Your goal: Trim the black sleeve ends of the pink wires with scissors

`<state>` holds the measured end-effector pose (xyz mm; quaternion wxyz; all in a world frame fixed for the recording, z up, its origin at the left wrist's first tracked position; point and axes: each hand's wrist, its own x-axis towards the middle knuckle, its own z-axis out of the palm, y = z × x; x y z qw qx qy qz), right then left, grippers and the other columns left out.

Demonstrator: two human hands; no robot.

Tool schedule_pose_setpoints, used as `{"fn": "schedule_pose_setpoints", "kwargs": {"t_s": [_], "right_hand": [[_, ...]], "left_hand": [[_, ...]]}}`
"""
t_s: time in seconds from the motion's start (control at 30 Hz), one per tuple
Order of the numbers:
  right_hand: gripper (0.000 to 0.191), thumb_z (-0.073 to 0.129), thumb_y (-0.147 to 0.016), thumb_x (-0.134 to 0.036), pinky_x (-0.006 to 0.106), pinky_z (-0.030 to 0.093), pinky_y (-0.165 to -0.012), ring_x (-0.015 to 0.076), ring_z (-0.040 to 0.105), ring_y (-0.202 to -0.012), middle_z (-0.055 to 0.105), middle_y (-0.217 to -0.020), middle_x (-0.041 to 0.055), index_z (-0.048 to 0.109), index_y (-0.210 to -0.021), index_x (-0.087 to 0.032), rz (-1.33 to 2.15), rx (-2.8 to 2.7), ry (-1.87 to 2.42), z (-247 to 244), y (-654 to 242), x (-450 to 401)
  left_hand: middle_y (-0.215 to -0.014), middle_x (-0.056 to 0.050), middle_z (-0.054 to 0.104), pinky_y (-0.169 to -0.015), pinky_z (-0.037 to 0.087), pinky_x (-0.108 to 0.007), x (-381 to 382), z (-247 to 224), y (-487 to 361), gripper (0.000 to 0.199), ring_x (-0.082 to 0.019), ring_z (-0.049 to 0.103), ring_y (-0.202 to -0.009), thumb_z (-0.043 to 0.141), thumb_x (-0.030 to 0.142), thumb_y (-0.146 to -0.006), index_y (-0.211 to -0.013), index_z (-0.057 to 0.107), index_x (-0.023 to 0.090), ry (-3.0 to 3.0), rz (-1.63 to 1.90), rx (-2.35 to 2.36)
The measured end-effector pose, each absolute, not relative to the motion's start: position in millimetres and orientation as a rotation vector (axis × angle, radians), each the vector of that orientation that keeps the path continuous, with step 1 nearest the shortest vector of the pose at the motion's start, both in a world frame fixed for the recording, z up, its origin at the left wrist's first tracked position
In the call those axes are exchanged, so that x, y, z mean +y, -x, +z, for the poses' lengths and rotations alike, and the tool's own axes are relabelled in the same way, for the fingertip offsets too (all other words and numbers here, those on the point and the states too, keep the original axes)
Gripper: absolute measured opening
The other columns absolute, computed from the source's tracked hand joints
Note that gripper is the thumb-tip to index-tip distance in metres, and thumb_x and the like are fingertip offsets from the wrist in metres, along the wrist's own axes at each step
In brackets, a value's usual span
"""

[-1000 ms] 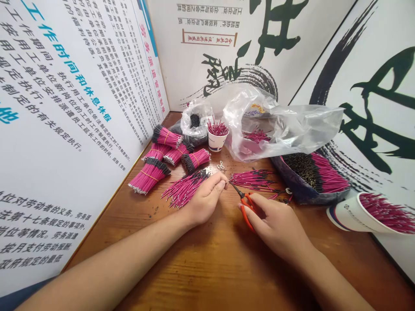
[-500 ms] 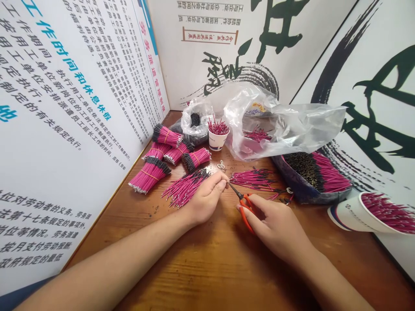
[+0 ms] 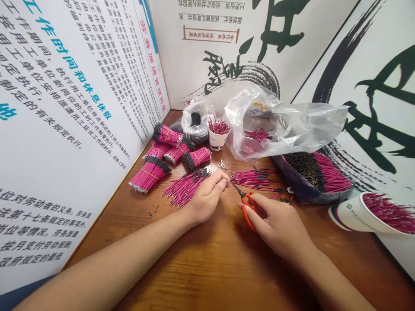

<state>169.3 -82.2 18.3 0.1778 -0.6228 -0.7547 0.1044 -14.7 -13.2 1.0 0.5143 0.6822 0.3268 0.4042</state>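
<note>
My left hand (image 3: 207,196) is pinched shut on a loose bunch of pink wires with black-sleeved ends (image 3: 184,188), which fans out to the left of it. My right hand (image 3: 279,226) grips small orange-handled scissors (image 3: 248,210), their dark blades (image 3: 236,189) almost at my left fingertips. Several rubber-banded bundles of pink wire (image 3: 150,175) lie to the left. Loose pink wires (image 3: 253,179) spread just beyond the scissors. A small group of metal rings (image 3: 221,164) sits close beyond my left hand.
A white paper cup of wires (image 3: 218,139) and clear plastic bags (image 3: 285,129) stand at the back of the wooden table (image 3: 207,268). A dark tray of wires (image 3: 311,181) and a tipped cup (image 3: 348,214) sit to the right. Printed boards (image 3: 74,86) wall the left and back.
My hands and the scissors have barely moved. The whole view has drifted slightly, so the objects on the table sit a little further right.
</note>
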Motion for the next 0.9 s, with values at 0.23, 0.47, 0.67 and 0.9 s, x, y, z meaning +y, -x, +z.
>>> {"fn": "schedule_pose_setpoints", "kwargs": {"t_s": [0.23,0.47,0.67,0.9], "right_hand": [[0.031,0.048,-0.094,-0.041,0.025,0.029,-0.051,0.0125,0.049,-0.048,0.060,-0.058,-0.0017,0.053,-0.070,-0.022,0.315,-2.123,1.745,19.1,-168.7,-82.4],[0.031,0.048,-0.094,-0.041,0.025,0.030,-0.051,0.0128,0.048,-0.048,0.060,-0.058,-0.0018,0.052,-0.070,-0.022,0.319,-2.131,1.736,19.4,-168.1,-82.5],[0.032,0.047,-0.094,-0.042,0.025,0.030,-0.052,0.0136,0.049,-0.050,0.058,-0.057,-0.0013,0.049,-0.069,-0.022,0.326,-2.150,1.748,19.2,-167.3,-82.8],[0.030,0.046,-0.094,-0.040,0.025,0.032,-0.053,0.0147,0.052,-0.053,0.059,-0.059,-0.0003,0.051,-0.070,-0.022,0.361,-2.180,1.749,20.7,-166.0,-82.6]], "left_hand": [[-0.075,0.001,0.042,-0.074,0.036,-0.029,-13.8,2.9,14.5,0.022,-0.015,0.040,-0.074,0.036,0.028,-0.098,-0.081,0.046,0.019,-1.631,0.962,0.799],[-0.073,0.001,0.041,-0.071,0.035,-0.029,-12.4,-0.4,15.6,0.030,-0.015,0.038,-0.070,0.034,0.034,-0.099,-0.074,0.041,0.019,-1.628,0.955,0.766],[-0.072,0.001,0.039,-0.068,0.033,-0.030,-12.6,-2.4,15.4,0.034,-0.015,0.036,-0.069,0.034,0.040,-0.099,-0.072,0.039,0.020,-1.622,0.951,0.781],[-0.070,0.002,0.037,-0.065,0.032,-0.030,-12.8,-1.7,14.9,0.034,-0.014,0.035,-0.067,0.035,0.041,-0.099,-0.072,0.039,0.020,-1.583,0.943,0.787]]}}
